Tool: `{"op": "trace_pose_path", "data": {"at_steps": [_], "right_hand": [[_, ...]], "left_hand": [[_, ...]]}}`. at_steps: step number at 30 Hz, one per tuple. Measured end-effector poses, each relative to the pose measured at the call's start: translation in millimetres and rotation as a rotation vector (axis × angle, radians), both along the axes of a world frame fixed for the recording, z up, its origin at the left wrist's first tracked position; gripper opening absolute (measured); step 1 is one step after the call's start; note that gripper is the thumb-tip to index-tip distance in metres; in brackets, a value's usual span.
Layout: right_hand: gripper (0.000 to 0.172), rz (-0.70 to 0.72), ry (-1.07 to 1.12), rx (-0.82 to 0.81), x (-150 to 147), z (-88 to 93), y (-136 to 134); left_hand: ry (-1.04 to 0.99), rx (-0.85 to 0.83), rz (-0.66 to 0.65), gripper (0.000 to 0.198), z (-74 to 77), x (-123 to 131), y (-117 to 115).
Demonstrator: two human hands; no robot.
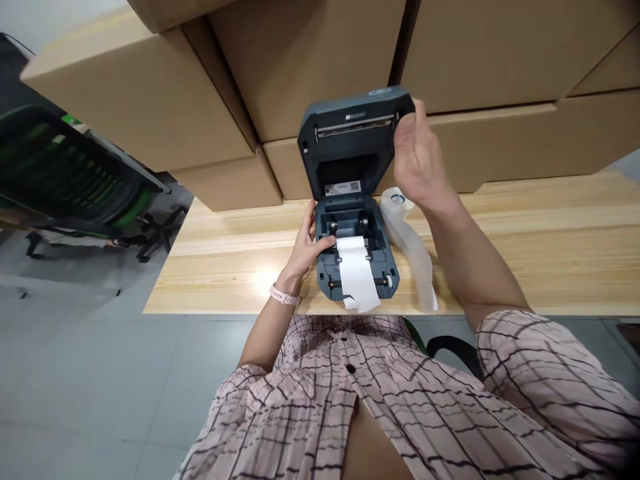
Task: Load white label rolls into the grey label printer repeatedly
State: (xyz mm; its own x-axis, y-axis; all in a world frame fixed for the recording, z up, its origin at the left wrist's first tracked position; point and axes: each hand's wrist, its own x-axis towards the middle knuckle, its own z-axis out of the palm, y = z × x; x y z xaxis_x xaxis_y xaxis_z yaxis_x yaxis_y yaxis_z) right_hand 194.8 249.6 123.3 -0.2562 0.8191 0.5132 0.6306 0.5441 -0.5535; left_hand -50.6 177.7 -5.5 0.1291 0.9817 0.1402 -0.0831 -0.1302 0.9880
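A small grey label printer [356, 263] stands open on the wooden table [525, 253], its lid [356, 143] tilted up and back. A strip of white paper [356, 273] runs out of the paper bay over the printer's front edge. My left hand [306, 243] rests against the printer's left side, thumb reaching into the bay beside the paper. My right hand [417, 160] grips the right edge of the raised lid. A loose roll of white paper [407, 233] lies unwound just right of the printer.
Large cardboard boxes [310, 73] are stacked along the back of the table, right behind the printer. A black and green office chair [75, 173] stands on the grey floor to the left. The table's near edge is against my body.
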Motion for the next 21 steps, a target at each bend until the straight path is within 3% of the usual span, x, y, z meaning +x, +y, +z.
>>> {"op": "trace_pose_path", "data": {"at_steps": [4,7,10,13,15,18,21], "right_hand": [[0.086,0.084,-0.100,-0.024,-5.0,-1.7,41.5],[0.081,0.037,-0.028,-0.025,-9.6,1.0,55.4],[0.069,-0.041,0.075,0.109,-14.9,1.5,40.5],[0.049,-0.091,0.142,0.411,-17.7,-7.9,6.3],[0.037,0.067,0.030,0.456,-17.8,-18.5,-15.3],[0.028,0.477,-0.416,0.217,-19.1,-32.8,-35.3],[0.027,0.583,-0.710,0.029,-25.1,-40.1,-42.5]], "left_hand": [[0.011,0.000,-0.012,0.129,2.6,-0.5,-5.5],[0.027,-0.010,-0.021,0.131,6.3,0.6,-8.2],[0.043,-0.016,-0.019,0.133,8.6,2.1,-10.7],[0.056,-0.025,-0.037,0.134,8.7,2.5,-12.3],[0.057,-0.031,-0.043,0.132,7.8,2.7,-12.7],[0.036,-0.023,-0.017,0.128,5.5,4.0,-13.0],[0.019,0.005,0.012,0.123,2.1,5.4,-12.3]]}}
